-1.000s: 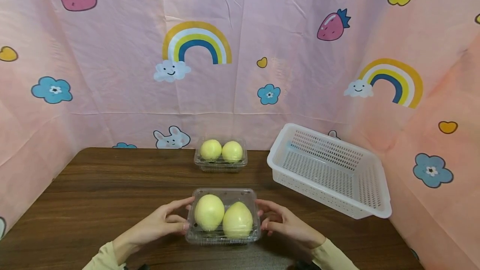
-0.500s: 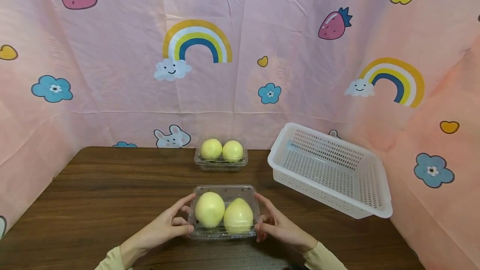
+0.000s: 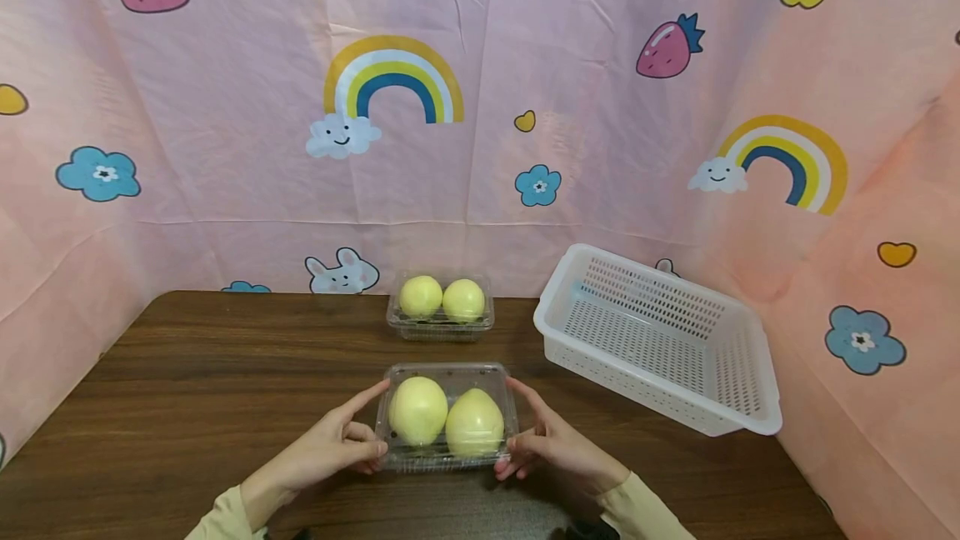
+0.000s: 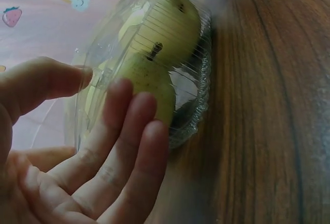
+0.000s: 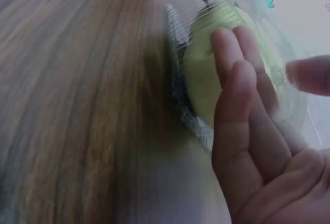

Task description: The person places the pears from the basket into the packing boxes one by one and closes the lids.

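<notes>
In the head view, a clear plastic clamshell box [image 3: 459, 372] with two yellow-green pears [image 3: 417, 412] inside sits low at the front middle of the table. My left hand [image 3: 322, 452] holds its left side, thumb at the near corner and index finger reaching to the far corner. At the right side my right hand [image 3: 558, 448] holds it in a mirrored way. The left wrist view shows the thumb [image 4: 51, 79] at the lid's edge and the other fingertips beside the ribbed wall. In the right wrist view the fingers [image 5: 234, 100] overlap the box's end.
Behind it, a second clear box [image 3: 440, 329] with two similar pears stands near the table's back edge. A white perforated plastic basket [image 3: 637, 382] stands tilted in angle at the right. Pink printed cloth [image 3: 247, 107] hangs around the dark wooden table [image 3: 187, 382].
The held box has slid slightly away from me, with both hands moving along. The right hand's thumb has come in closer to the near right corner. The back box and basket stay put.
</notes>
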Tool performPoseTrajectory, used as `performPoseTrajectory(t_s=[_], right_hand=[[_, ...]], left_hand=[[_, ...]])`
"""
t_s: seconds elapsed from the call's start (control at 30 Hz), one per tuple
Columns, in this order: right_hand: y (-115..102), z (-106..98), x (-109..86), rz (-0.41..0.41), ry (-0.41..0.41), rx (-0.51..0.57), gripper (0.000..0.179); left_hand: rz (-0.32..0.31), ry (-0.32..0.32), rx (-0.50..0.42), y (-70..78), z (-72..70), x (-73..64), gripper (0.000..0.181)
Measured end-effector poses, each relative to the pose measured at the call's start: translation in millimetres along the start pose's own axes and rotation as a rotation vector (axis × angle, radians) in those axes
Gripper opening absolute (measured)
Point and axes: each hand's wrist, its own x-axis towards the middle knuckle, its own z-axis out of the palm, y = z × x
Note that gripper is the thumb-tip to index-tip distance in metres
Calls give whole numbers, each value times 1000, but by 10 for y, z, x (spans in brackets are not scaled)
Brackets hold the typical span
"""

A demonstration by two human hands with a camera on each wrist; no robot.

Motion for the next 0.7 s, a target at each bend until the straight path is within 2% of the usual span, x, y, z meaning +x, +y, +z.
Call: performPoseTrajectory(t_s=[0.17, 0.43, 0.7], right_hand=[[-22, 12, 12, 61, 32, 53, 85], [-48, 57, 25, 110, 102, 102, 86], [-85, 89, 41, 171, 145, 140, 87]], left_hand=[[-34, 11, -57, 22, 4, 8, 87], [-78, 14, -171, 3, 26, 24, 89], [-114, 42, -230, -41, 32, 43, 89]])
